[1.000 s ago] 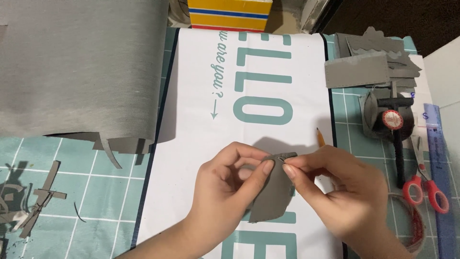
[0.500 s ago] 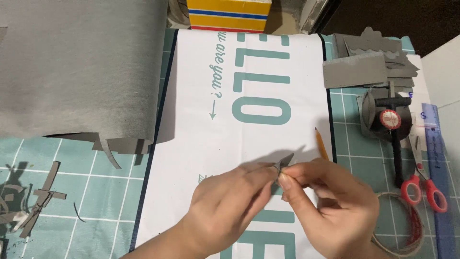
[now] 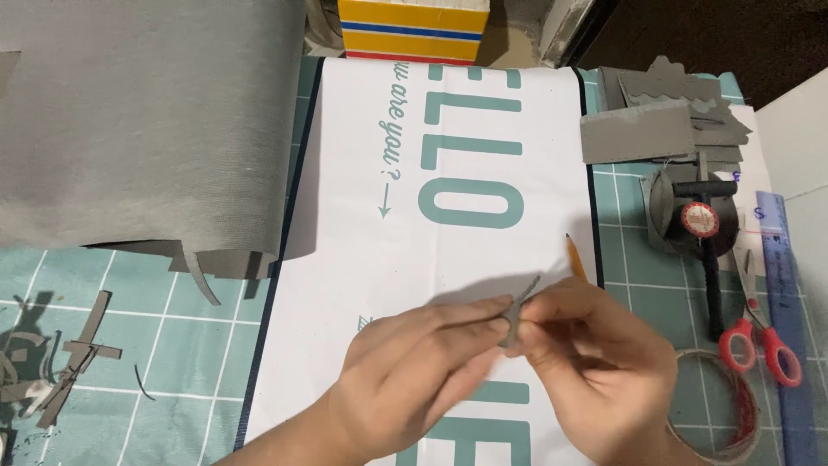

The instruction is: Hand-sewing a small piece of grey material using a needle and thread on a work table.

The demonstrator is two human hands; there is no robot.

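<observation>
Centrally: left hand and right hand, fingertips pinched together on one small grey paper scrap (held edge-on, tilted) above the white printed sheet. Pencil pokes up behind the right hand. Right: red-handled scissors, tape ring, blue ruler. Upper left: grey sheet over green cutting mat.

Small grey card piece pinched between your left hand and right hand. Under it, white sheet with teal lettering and a dark edge. Left of the sheet, teal cutting mat with a white grid and a big grey sheet. Right of it, red-handled scissors and a blue ruler. Above it, yellow box striped blue and red.
</observation>
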